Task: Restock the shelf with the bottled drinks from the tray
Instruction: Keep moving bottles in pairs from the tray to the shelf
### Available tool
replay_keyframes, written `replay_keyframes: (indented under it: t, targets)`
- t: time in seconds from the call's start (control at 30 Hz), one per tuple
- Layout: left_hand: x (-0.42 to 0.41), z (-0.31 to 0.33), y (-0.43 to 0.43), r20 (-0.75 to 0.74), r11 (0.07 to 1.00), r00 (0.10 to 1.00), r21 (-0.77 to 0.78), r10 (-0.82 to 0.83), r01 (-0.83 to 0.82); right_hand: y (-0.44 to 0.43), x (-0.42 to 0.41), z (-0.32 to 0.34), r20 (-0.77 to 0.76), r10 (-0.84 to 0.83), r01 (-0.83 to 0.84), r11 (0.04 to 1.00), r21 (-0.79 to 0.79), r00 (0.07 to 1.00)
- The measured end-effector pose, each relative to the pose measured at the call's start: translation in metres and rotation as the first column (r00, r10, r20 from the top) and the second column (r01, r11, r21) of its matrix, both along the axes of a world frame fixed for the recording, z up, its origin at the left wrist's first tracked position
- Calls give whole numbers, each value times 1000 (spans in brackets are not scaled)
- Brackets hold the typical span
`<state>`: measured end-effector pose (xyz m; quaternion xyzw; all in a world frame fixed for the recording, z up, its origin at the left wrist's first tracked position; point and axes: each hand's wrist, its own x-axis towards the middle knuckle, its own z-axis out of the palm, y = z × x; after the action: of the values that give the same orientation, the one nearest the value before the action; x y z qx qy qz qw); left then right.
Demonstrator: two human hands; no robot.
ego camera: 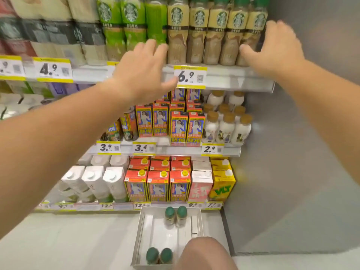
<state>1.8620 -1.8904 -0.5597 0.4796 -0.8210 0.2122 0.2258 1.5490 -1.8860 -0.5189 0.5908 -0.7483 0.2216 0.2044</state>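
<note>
A row of beige coffee bottles (196, 34) with green caps stands on the top shelf (229, 75), with green-labelled bottles (120, 26) to their left. My right hand (272, 47) rests on the rightmost beige bottle (251, 36), thumb on its front and fingers round its right side. My left hand (144, 73) hovers open in front of the shelf edge, left of the 6.9 price tag (190, 76), holding nothing. On the floor below lies a white tray (142, 230) with two green-capped bottles (176, 216) at its far end and two more tray bottles (158, 255) at its near end.
A grey metal wall (311, 133) closes the shelf on the right. Lower shelves hold red and yellow cartons (179, 125), small white bottles (226, 123), and large cartons (155, 184). My knee (204, 254) overlaps the tray's near right corner.
</note>
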Motion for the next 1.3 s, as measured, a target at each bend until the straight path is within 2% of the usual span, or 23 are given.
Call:
replay_keyframes:
  t: [0.1, 0.17, 0.27, 0.57, 0.7, 0.87, 1.07, 1.17, 1.23, 1.3]
  targets:
    - [6, -27, 25, 67, 1000, 997, 6, -24, 24, 34, 15, -31, -148, 29, -31, 999, -12, 988]
    - [8, -51, 42, 81, 999, 996, 21, -46, 44, 59, 27, -56, -175, 58, -57, 998, 10, 983]
    - [9, -84, 65, 110, 998, 992, 28, -66, 63, 91, 42, -96, -137, 83, -80, 996, 29, 987]
    - [16, -185, 120, 117, 977, 989, 202, -88, 63, 174, 83, -219, -79, 116, -102, 982, 162, 990]
    - [22, -246, 129, 128, 963, 987, 263, -95, 59, 187, 95, -281, -49, 148, -132, 960, 246, 988]
    - [32, -329, 126, 154, 911, 982, 411, -107, 35, 186, 111, -369, 58, 142, -154, 910, 385, 988]
    - [42, -437, 128, 183, 810, 976, 586, -116, -13, 192, 129, -491, 182, 133, -213, 810, 547, 974]
    - [45, -486, 127, 160, 726, 983, 687, -90, -45, 192, 138, -541, 266, 103, -250, 753, 608, 958]
    - [43, -515, 125, 98, 624, 995, 779, -14, -68, 191, 142, -567, 304, 64, -254, 722, 644, 951]
    - [38, -540, 121, 54, 468, 995, 880, 86, -88, 186, 143, -587, 363, 10, -266, 699, 664, 932]
